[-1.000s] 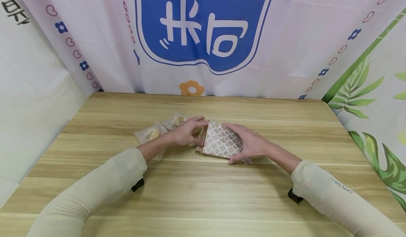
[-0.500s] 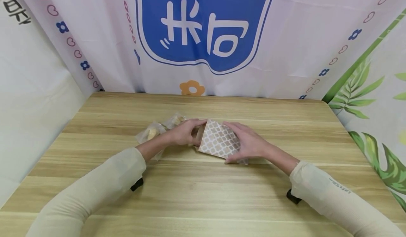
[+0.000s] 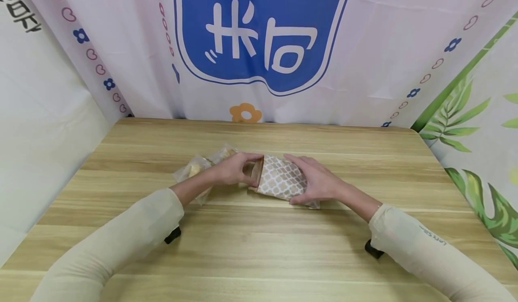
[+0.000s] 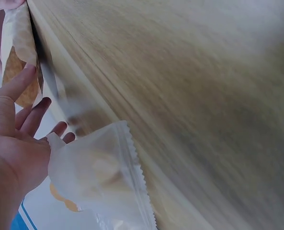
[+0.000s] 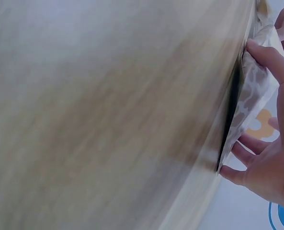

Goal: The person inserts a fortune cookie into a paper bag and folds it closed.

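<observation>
While the left hand (image 3: 232,169) holds the patterned bag (image 3: 282,176) by its nine-o'clock end, the right hand (image 3: 321,181) grips its three-o'clock side, toward twelve o'clock on the table (image 3: 259,252); translucent packets (image 3: 195,169) lie at ten.

Passage: we count the near stretch of pale wood-grain tabletop (image 3: 267,252). Obstacles: translucent plastic packets (image 3: 194,169) by the left hand (image 3: 234,169); white printed fabric backdrop (image 3: 364,68) behind.
</observation>
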Tool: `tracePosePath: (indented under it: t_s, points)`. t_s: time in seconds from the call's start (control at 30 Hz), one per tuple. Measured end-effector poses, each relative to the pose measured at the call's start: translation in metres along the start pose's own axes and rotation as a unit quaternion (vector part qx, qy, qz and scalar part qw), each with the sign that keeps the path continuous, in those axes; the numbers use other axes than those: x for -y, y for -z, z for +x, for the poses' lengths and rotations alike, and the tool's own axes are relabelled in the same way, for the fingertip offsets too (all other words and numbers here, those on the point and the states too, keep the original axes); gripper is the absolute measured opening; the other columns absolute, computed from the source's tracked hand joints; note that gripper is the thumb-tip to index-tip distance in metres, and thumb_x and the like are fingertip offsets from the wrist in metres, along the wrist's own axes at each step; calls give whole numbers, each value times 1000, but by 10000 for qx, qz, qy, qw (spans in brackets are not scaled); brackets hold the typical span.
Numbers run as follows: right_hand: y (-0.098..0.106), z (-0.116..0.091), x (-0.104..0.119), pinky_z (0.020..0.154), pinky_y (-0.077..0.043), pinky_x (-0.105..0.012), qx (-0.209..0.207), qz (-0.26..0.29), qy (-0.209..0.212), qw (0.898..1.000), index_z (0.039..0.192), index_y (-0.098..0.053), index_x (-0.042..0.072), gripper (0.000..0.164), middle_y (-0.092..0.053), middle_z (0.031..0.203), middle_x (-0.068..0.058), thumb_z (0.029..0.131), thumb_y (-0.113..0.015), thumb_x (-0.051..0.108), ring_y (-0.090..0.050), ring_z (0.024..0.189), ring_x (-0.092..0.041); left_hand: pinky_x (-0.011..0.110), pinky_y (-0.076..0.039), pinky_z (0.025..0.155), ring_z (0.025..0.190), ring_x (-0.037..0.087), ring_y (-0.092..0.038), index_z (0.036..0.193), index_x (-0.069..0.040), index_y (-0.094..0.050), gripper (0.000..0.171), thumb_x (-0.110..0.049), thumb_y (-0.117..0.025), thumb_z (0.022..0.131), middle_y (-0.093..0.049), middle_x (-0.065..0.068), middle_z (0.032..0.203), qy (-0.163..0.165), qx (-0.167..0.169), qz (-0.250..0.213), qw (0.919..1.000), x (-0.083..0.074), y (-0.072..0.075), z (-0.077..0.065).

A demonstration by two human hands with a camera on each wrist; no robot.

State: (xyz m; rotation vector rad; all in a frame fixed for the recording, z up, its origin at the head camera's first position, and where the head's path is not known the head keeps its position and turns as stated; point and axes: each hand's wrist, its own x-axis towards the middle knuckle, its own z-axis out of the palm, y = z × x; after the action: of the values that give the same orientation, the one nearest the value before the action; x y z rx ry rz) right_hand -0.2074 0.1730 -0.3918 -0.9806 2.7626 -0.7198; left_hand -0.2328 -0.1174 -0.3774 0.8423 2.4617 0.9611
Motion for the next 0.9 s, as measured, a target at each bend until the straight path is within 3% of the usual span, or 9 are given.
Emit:
tracePosePath:
  t_s: [0.33,0.63,0.9]
  points:
    - [3,2,0,116,-36,-62,-45,148,155,9998,163,-30,13,118,-45,157,-21,68,-94,39,-44,142,-42,51,-32,122,142,37,-48,147,1,-54,71,-11,-87,85,-55,18,150,114,-324,-149,9993,2,4,-4]
    - [4,2,-3,119,-33,-59,-75,375,260,9989,162,-31,9,119,-41,161,-19,67,-96,37,-41,145,-42,49,-45,114,125,34,-61,136,3,-63,60,-8,-88,83,-68,17,131,-22,-488,53,9988,6,5,-1]
    - [2,1,-6,119,-33,-59,-78,531,411,9977,162,-31,8,121,-46,157,-19,65,-98,39,-45,142,-41,50,-38,119,139,39,-51,144,6,-55,66,-11,-84,87,-58,22,145,-22,-348,198,9992,4,4,0]
